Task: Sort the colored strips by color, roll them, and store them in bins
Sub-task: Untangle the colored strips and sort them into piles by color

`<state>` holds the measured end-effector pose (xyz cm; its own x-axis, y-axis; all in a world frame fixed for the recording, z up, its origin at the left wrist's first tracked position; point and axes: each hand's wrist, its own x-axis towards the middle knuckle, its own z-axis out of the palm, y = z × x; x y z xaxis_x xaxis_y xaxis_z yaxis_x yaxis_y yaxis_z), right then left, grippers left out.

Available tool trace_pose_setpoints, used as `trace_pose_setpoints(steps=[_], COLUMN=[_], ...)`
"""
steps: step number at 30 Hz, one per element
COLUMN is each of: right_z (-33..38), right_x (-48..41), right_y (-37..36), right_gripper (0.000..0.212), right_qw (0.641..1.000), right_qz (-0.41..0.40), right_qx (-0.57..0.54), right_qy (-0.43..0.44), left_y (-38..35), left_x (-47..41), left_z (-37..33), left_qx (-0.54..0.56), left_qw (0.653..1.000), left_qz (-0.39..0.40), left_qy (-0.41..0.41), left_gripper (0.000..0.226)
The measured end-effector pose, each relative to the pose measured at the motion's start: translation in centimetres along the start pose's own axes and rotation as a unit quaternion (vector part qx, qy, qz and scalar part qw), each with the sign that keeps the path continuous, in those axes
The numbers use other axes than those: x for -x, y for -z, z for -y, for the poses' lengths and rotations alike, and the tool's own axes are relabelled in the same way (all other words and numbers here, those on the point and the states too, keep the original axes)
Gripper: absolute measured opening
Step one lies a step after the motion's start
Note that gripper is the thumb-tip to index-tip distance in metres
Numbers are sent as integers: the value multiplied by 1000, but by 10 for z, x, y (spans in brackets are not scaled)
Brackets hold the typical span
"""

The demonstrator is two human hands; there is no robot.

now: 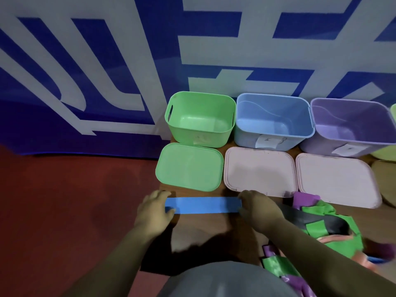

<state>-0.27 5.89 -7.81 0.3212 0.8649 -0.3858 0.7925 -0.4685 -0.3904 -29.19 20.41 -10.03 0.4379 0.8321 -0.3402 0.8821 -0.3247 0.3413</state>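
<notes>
Blue strip (203,205): where do you have it?
— At the table (214,230) edge, stretched 9-to-3 between your hands; green lid (189,167) at its 12 o'clock.
— Grip?
— Your left hand (153,207) pinches the 9 o'clock end, right hand (257,207) the 3 o'clock end. Strip pile (321,221) at 4 o'clock.

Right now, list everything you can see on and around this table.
Bins: three, green bin, blue bin, purple bin, back row on table.
Lids: three, green lid, two pink lids, before the bins.
Yellowish bin, yellowish lid: one each, cut off, right edge.
Blue strip: one, stretched out, front.
Strip pile: one, green, purple, black, pink, front right.
Banner: one, blue and white, behind.
Floor: red, left.
Hands: two, left hand, right hand, each holding a strip end.
</notes>
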Motion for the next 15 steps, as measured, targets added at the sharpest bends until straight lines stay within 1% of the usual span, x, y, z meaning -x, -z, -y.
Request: trace_pose_setpoints(steps=[2, 3, 5, 8, 11, 15], right_z=[-9, -14, -26, -54, -88, -136], right_x=[11, 17, 33, 61, 88, 121], right_y=[9, 14, 25, 40, 52, 66], right_gripper=[13, 12, 19, 28, 31, 35], right_qw=[1000, 999, 998, 996, 997, 996], right_qz=[-10, -14, -25, -64, -67, -92], right_qx=[3, 4, 0, -4, 19, 9], right_qy=[27, 38, 53, 64, 37, -4], left_y=[-4, -6, -12, -25, -40, -62], left_x=[10, 16, 26, 36, 43, 54], left_z=[-16, -25, -48, -88, -133, -191], left_qx=[5, 11, 22, 34, 42, 55], left_qw=[1000, 1000, 999, 996, 991, 981], left_qz=[-3, -3, 2, 18, 34, 56], left_qy=[-15, -23, -45, -83, -124, -176], left_gripper=[55, 56, 58, 59, 60, 59])
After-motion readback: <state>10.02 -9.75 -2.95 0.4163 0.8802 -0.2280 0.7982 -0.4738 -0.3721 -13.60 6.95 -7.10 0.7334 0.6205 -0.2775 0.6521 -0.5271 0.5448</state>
